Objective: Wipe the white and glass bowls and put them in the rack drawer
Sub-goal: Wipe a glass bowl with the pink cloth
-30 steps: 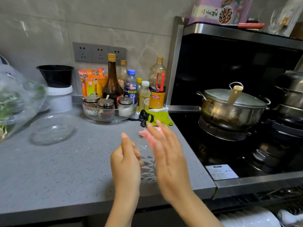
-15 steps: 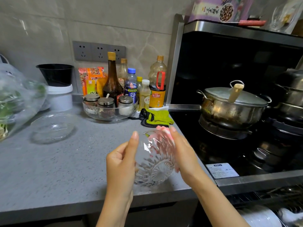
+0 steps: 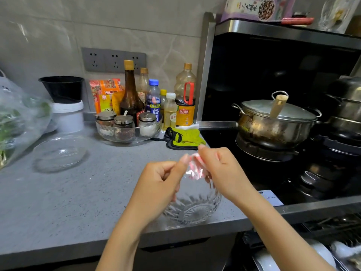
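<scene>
Grey counter (image 3: 58, 202): speckled top, running from the left edge across to the black hob (image 3: 220, 139).
Plastic bag (image 3: 17, 118): clear, with green leaves inside; far left on the counter.
Shallow glass dish (image 3: 58, 153): clear, standing on the counter just right of the bag, well apart from both hands.
White tub (image 3: 68, 116): by the wall, with a black pot (image 3: 62, 88) seated in its top.
Condiment tray (image 3: 128, 136): clear and round, holding three lidded jars; sauce and oil bottles stand behind it by the wall.
Green mitt (image 3: 187, 136): lying flat at the counter's right end, beside the hob.
Left hand (image 3: 162, 184): fingers curled, gripping the left rim of the cut-glass bowl (image 3: 195, 208).
Cut-glass bowl: between the two hands at the counter's front edge, near the hob, tipped so its patterned base faces the camera; whether it touches the counter cannot be told.
Cloth (image 3: 194, 167): pink and white, bunched against the bowl's upper rim.
Right hand (image 3: 224, 171): thumb and fingers pinched closed on the cloth at the upper right rim.
Steel pot (image 3: 273, 124): lidded, on a hob burner, with a wooden handle lying across the lid.
Rack drawer (image 3: 332, 225): open below the hob at lower right, with white bowls (image 3: 322, 255) inside.
</scene>
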`<state>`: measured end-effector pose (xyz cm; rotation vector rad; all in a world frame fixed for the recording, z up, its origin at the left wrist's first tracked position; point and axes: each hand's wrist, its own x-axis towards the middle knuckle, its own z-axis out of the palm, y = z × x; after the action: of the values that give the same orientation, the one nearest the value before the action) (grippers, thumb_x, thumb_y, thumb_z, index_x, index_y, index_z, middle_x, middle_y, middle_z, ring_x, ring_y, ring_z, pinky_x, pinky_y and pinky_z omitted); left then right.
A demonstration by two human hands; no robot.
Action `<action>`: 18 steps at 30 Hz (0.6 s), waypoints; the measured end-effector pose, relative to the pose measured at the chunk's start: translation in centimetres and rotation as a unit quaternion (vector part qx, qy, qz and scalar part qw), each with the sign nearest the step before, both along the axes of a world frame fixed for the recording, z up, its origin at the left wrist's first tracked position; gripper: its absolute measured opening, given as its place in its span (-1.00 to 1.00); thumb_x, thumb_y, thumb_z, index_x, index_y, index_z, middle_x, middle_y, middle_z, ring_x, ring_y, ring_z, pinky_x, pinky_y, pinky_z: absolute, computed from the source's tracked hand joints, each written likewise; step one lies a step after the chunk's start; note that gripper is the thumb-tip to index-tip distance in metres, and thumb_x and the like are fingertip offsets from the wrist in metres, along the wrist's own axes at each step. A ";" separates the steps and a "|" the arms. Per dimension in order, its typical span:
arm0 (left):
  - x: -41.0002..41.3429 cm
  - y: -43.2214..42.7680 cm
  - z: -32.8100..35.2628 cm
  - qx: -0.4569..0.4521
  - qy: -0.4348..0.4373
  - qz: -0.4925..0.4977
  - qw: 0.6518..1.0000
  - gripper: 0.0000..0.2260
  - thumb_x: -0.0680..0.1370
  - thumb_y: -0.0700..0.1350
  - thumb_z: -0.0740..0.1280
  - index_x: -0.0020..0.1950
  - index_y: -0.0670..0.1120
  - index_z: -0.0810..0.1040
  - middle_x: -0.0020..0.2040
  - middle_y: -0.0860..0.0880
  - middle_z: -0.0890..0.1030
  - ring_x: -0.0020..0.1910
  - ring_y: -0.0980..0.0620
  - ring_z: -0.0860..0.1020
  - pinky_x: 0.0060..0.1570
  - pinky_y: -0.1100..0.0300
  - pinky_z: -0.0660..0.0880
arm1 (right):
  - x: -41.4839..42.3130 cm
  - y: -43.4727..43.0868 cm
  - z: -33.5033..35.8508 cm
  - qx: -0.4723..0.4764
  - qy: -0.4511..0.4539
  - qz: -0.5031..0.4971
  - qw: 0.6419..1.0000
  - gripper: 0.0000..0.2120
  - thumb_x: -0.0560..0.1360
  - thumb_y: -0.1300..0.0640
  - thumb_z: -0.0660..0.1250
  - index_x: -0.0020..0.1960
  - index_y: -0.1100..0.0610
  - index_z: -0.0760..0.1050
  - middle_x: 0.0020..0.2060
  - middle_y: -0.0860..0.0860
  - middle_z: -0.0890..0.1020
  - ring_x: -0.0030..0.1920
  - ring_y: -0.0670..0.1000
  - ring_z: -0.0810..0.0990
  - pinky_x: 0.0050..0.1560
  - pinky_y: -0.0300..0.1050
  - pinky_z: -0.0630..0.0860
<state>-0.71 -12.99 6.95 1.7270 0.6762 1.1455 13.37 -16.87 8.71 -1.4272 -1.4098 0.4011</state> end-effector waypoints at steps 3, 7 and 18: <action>0.1 -0.5 -1.1 -0.055 -0.053 0.081 0.994 -0.52 0.47 0.19 0.18 -0.54 -0.06 0.26 -0.60 0.03 0.23 -0.62 0.12 0.22 -0.57 0.37 0.22 | -0.8 -0.3 -1.4 0.043 0.020 0.011 0.999 -0.48 0.65 -0.07 0.02 -0.36 -0.09 0.58 -0.44 0.00 0.58 -0.39 -0.06 0.53 -0.29 -0.09 0.44; 1.0 -0.3 -2.6 -0.148 -0.153 0.183 0.960 -0.50 0.59 0.14 0.14 -0.51 -0.06 0.27 -0.61 0.05 0.26 -0.62 0.13 0.24 -0.58 0.33 0.22 | -3.1 -1.2 -4.6 0.088 -0.049 -0.023 0.995 -0.61 0.61 -0.18 -0.10 0.37 -0.29 0.30 0.40 -0.32 0.33 0.44 -0.26 0.23 0.44 -0.26 0.15; 1.4 -1.5 -2.6 -0.152 -0.178 0.208 0.950 -0.50 0.63 0.10 0.06 -0.48 -0.07 0.24 -0.62 0.08 0.28 -0.63 0.19 0.24 -0.59 0.38 0.21 | -2.1 -0.5 -4.1 0.100 0.023 0.004 0.995 -0.59 0.60 -0.17 -0.03 0.30 -0.15 0.46 0.29 -0.23 0.50 0.38 -0.20 0.36 0.40 0.02 0.32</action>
<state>0.66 -14.47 4.35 1.1054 0.9574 1.5045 11.23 -17.35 4.65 -1.2428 -1.3781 0.2877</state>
